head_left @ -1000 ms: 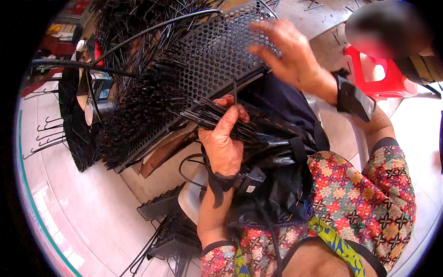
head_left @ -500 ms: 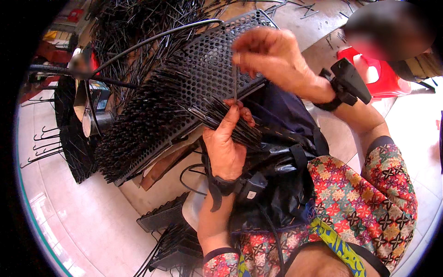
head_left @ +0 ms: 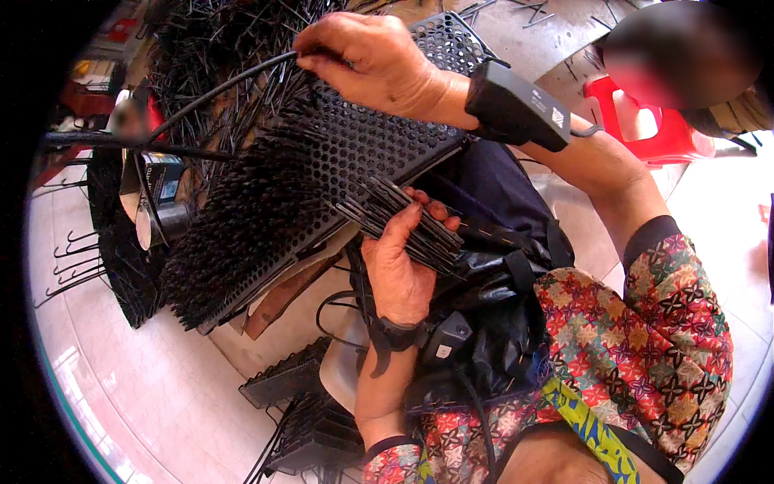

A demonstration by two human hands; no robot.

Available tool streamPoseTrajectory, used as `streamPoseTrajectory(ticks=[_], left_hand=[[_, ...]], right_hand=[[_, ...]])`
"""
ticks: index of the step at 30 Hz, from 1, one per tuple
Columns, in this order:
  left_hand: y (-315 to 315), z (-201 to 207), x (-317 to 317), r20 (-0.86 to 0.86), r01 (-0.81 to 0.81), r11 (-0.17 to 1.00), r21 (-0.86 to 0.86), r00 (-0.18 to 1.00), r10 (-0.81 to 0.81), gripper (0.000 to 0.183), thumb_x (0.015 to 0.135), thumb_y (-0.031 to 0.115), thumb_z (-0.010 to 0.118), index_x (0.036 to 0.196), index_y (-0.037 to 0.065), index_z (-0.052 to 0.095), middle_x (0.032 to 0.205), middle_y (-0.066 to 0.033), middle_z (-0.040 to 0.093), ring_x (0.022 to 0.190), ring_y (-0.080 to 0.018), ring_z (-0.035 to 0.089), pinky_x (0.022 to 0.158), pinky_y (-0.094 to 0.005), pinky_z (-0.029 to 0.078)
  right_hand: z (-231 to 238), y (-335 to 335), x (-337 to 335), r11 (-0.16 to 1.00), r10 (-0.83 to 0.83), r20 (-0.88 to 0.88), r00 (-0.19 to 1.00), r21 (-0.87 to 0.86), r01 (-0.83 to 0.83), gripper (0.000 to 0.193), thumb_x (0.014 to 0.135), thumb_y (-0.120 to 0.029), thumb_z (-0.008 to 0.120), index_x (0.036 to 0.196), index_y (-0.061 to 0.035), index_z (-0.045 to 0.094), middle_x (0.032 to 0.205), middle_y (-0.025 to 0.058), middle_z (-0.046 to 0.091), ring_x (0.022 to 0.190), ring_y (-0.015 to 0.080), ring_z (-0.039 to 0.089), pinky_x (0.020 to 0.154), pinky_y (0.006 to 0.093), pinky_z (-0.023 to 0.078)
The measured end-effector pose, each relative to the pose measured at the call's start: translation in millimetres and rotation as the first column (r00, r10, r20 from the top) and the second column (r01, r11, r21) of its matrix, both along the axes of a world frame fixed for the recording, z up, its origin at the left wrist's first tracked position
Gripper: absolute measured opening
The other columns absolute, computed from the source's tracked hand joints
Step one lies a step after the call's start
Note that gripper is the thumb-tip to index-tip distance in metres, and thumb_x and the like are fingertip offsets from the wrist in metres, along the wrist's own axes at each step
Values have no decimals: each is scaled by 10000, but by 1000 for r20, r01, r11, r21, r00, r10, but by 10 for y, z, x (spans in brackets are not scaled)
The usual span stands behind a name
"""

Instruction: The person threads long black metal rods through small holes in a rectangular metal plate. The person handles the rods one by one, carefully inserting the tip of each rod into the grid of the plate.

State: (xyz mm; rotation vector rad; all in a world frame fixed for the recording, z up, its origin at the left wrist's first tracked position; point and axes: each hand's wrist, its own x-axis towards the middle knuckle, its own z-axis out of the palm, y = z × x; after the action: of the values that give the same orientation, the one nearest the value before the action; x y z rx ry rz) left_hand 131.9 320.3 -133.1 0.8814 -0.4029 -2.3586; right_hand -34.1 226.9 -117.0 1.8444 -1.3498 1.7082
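Observation:
My left hand [head_left: 401,274] is closed around a bundle of thin black rods [head_left: 431,238], fanned out past the thumb toward the tray. It is close to the near edge of a slanted black perforated tray [head_left: 375,141]. Packed black rods [head_left: 230,222] stand in the holes over the tray's left part, tips up. Above the tray's far side is my right hand [head_left: 375,60], thumb and fingertips pinched together. What lies between those fingertips is hidden. A black cable [head_left: 234,85] passes behind or meets the fingertips; I cannot tell which.
A heap of loose black rods [head_left: 210,40] lies beyond the tray. A metal can [head_left: 165,222] and a box stand at the left. Black racks [head_left: 310,427] are on the floor below. A red stool [head_left: 653,129] and another person are at the upper right.
My right hand has moved left, away from my left hand and over the tray's far side. Earlier a thin rod stretched between the two hands. My left hand still grips the bundle.

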Motion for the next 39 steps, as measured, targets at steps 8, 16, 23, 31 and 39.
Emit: streamPoseTrajectory(ticks=[8, 16, 23, 31, 39], left_hand=[[28, 47, -23, 114, 46, 996, -79, 993, -37, 171, 746, 42, 546, 911, 3, 518, 803, -70, 545, 732, -184, 540, 617, -324, 475], [-7, 54, 15, 163, 71, 967, -243, 986, -32, 194, 749, 71, 563, 923, 4, 509, 790, -72, 550, 715, -169, 537, 592, -283, 461], [19, 156, -33, 162, 73, 957, -282, 986, -27, 209, 750, 68, 566, 937, -9, 512, 788, -85, 566, 684, -178, 561, 570, -290, 475], [11, 93, 8, 189, 100, 956, -274, 981, -48, 192, 748, 55, 578, 917, -16, 522, 794, -99, 579, 673, -203, 577, 558, -306, 492], [49, 77, -7, 177, 29, 991, -128, 984, -6, 157, 782, 80, 543, 905, -13, 514, 838, -117, 582, 723, -209, 582, 621, -315, 494]], right_hand=[[-23, 10, 19, 897, 206, -430, 879, 443, 6, 126, 708, -108, 547, 792, -13, 541, 675, 139, 521, 665, 316, 541, 529, 380, 431], [244, 799, 116, 409, 236, 369, 899, 801, -437, 304, 709, -207, 616, 844, 57, 547, 584, 134, 556, 530, 191, 549, 477, 299, 423], [174, 968, 91, 306, 32, 684, 729, 688, -658, 166, 699, -56, 610, 795, 66, 552, 581, 47, 549, 489, 71, 501, 429, 205, 398], [183, 962, 99, 430, 33, 689, 724, 644, -633, 188, 706, -11, 598, 882, 37, 552, 626, 60, 573, 493, 83, 524, 451, 203, 427], [258, 501, -150, 879, 137, 670, 729, 257, -401, 149, 710, -16, 604, 846, 37, 573, 632, 67, 591, 514, 90, 547, 466, 193, 445]])
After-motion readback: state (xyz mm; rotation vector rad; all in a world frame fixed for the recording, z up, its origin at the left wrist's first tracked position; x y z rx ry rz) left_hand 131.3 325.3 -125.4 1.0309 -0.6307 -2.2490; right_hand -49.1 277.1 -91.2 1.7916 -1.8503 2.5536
